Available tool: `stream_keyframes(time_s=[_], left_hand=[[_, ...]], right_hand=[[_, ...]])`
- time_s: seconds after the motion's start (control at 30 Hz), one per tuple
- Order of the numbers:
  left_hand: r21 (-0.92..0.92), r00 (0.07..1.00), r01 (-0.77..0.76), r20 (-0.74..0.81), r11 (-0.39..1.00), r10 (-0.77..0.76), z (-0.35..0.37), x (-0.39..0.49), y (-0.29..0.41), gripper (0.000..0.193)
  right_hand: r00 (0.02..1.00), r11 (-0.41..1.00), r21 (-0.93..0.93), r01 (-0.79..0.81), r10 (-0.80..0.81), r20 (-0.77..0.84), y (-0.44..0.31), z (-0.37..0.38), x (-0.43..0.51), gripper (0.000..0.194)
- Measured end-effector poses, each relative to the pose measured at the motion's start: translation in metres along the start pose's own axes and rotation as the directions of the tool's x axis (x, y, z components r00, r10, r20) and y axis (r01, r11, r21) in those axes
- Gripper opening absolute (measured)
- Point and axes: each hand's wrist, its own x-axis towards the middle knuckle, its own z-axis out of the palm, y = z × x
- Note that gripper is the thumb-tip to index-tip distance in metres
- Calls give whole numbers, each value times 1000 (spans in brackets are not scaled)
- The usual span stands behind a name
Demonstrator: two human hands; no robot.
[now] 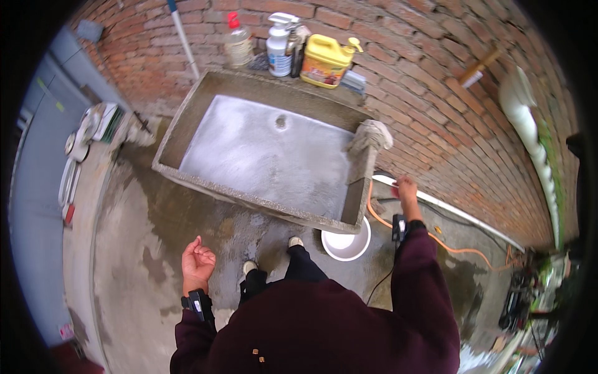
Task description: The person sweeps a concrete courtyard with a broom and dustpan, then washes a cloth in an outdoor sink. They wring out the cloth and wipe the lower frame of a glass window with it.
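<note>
A concrete wash basin point(201, 180) stands before me, with whitish, foamy water point(261, 159) in it. Beyond the basin's right end, my right hand point(406, 188) is raised above the floor; a small reddish thing shows at its fingers, too blurred to name. My left hand point(198, 262) hangs in the air, palm up with fingers curled, nearer to me than the basin's front wall, touching nothing. A grey cloth point(371, 138) drapes over the basin's right back corner. Below the front right corner, a white plastic bowl point(348, 245) sits on the wet floor.
Behind the basin stand a clear bottle with a red pump point(239, 46), a white spray bottle point(279, 49) and a yellow pump jug point(327, 61). An orange hose point(455, 249) and a white pipe point(448, 212) run along the right floor. A brick wall point(420, 84) rises behind.
</note>
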Motion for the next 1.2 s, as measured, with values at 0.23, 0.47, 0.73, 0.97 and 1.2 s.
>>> stream_keyframes(time_s=[0.23,0.47,0.73,0.97,1.2], left_hand=[[-286,964,-221,-207,932,165,-36,-52,-55,2],[-412,904,-405,-313,816,291,-73,-80,-89,3],[-474,903,-428,-249,769,350,-74,-85,-107,3],[-554,878,-477,-266,683,398,-96,-113,-116,8],[-569,844,-536,-338,624,417,-126,-129,-136,9]], right_hand=[[985,980,118,-161,153,74,-35,42,156,40],[789,369,-700,611,-350,505,-33,51,275,15],[704,772,245,587,-636,317,-121,138,190,19],[568,817,569,-91,-427,703,-208,231,64,40],[624,842,518,-153,-324,711,-176,321,76,46]])
